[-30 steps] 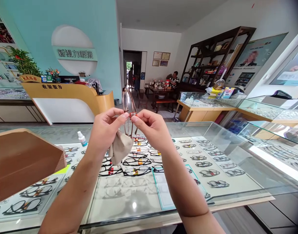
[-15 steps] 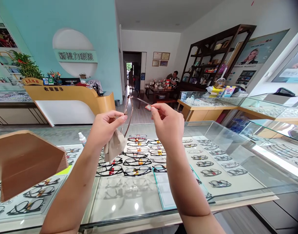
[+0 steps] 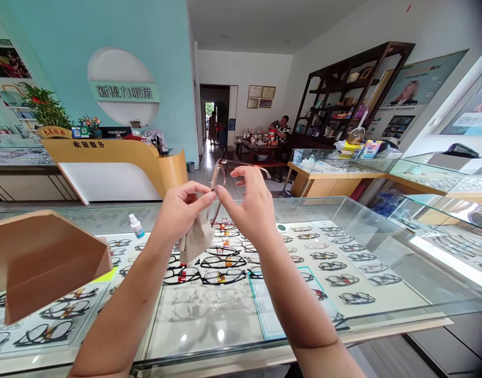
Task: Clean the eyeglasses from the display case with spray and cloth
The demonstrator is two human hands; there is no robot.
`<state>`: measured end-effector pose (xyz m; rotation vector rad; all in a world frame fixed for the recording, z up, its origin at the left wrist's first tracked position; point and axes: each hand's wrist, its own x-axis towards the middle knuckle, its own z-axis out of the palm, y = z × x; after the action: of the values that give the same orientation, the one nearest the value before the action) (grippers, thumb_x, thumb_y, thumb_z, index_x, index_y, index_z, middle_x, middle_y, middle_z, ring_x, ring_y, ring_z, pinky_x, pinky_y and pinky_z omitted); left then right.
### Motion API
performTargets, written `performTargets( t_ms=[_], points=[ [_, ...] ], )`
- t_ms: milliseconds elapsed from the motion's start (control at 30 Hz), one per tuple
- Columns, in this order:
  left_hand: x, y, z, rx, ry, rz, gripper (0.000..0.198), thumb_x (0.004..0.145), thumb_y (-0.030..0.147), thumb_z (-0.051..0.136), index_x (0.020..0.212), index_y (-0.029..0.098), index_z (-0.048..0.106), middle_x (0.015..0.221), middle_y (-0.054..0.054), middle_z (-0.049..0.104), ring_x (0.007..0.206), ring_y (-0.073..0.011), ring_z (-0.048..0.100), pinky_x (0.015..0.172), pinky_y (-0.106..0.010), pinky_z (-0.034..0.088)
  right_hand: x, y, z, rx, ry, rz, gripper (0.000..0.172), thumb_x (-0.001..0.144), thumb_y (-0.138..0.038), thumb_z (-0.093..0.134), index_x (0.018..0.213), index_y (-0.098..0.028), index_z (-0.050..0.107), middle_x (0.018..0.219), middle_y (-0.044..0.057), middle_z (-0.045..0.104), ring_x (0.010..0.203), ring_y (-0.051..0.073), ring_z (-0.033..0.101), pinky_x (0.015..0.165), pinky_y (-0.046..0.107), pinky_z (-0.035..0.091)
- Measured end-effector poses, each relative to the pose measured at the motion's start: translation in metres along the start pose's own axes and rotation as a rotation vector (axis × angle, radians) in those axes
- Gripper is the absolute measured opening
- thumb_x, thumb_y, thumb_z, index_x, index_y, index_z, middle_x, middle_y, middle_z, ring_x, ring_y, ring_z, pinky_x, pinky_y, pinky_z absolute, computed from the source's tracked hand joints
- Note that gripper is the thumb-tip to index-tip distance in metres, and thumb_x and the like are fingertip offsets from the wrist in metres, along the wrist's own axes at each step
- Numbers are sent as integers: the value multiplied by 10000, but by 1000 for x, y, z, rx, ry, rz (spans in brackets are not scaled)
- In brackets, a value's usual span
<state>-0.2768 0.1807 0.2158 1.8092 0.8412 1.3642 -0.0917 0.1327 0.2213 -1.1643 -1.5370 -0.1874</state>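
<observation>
A pair of eyeglasses [image 3: 218, 169] with a thin brownish frame is held up on edge above the glass counter. My left hand [image 3: 186, 210] pinches its rim between thumb and fingers, and a beige cleaning cloth [image 3: 194, 242] hangs below from the same hand. On the other side is my right hand [image 3: 251, 207], its thumb tip at the frame beside my left thumb and its other fingers apart and bent. One temple of the glasses stretches behind those fingers, its tip showing to their right.
Rows of spectacles [image 3: 223, 261] lie inside the glass display counter [image 3: 201, 336]. A small white spray bottle [image 3: 136, 226] stands left of my left forearm, with a brown cardboard-like panel [image 3: 55, 268] further left. A teal-edged sheet [image 3: 268, 304] lies by my right forearm. Behind, a person [image 3: 281, 128] sits at a table.
My right hand has let go of the tagged temple and moved left, bringing its thumb to the frame. The glasses, cloth and left hand have shifted slightly right.
</observation>
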Motion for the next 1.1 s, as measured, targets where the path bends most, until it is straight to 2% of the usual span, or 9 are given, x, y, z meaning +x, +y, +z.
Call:
performTargets(
  t_ms=[67, 167, 300, 433, 633, 800, 933, 1000, 1100],
  points=[
    [-1, 2, 2, 0, 17, 10, 324, 869, 543, 890, 882, 226, 825, 758, -16, 671, 661, -141, 515, 585, -285, 346, 0, 1, 1, 4, 15, -10, 300, 1019, -427, 699, 1241, -247, 604, 1312, 120, 723, 1095, 269, 719, 959, 451, 591],
    [-1, 5, 4, -16, 71, 23, 309, 863, 518, 892, 861, 218, 818, 744, -15, 674, 659, -142, 529, 580, -280, 361, 0, 4, -1, -7, 20, -29, 408, 1013, -332, 667, 1402, -238, 586, 1454, 159, 692, 1108, 277, 722, 989, 483, 608],
    [-1, 6, 4, -73, 191, 45, 273, 866, 483, 898, 852, 221, 821, 722, -1, 645, 658, -134, 512, 576, -267, 374, 2, 6, -4, -78, -11, -87, 582, 1010, -217, 588, 1588, -248, 525, 1564, 174, 654, 1349, 339, 668, 1155, 570, 557],
    [1, 5, 2, -152, 285, 87, 261, 866, 471, 914, 868, 225, 829, 760, -1, 655, 679, -126, 515, 591, -257, 388, 3, 5, -6, -183, -69, -65, 567, 1013, -217, 585, 1580, -219, 580, 1624, 190, 620, 1477, 392, 583, 1217, 627, 502],
    [2, 5, 0, -164, 388, 122, 242, 878, 452, 907, 882, 225, 825, 768, -2, 670, 669, -123, 522, 580, -258, 381, 0, -1, -7, -254, -242, -11, 484, 1039, -236, 573, 1514, -210, 660, 1590, 194, 647, 1432, 425, 596, 1154, 659, 514],
    [1, 6, 2, -153, 345, 138, 229, 878, 444, 906, 885, 227, 832, 761, -1, 661, 658, -121, 513, 566, -256, 376, -1, -4, -6, -202, -294, -23, 461, 1038, -230, 589, 1489, -191, 673, 1529, 195, 684, 1387, 424, 621, 1170, 674, 502],
    [-2, 8, 6, -122, 243, 90, 279, 852, 488, 930, 890, 227, 838, 759, 0, 647, 635, -113, 490, 549, -252, 362, -2, -7, -3, 132, -293, -104, 402, 1080, -364, 633, 1458, -235, 667, 1495, 147, 729, 1415, 332, 658, 1222, 570, 528],
    [-3, 10, 8, -127, 199, 82, 308, 834, 511, 941, 891, 224, 842, 838, -15, 691, 647, -108, 503, 551, -251, 361, -4, -9, -2, 240, -297, -103, 434, 1082, -429, 663, 1469, -233, 657, 1504, 143, 736, 1417, 305, 674, 1216, 532, 550],
    [-3, 11, 9, -158, 177, 93, 345, 802, 534, 964, 867, 219, 841, 996, -40, 742, 695, -106, 545, 574, -251, 386, -6, -9, 0, 274, -282, -83, 460, 1071, -444, 702, 1464, -207, 668, 1499, 156, 746, 1413, 299, 691, 1216, 519, 560]
  ],
)
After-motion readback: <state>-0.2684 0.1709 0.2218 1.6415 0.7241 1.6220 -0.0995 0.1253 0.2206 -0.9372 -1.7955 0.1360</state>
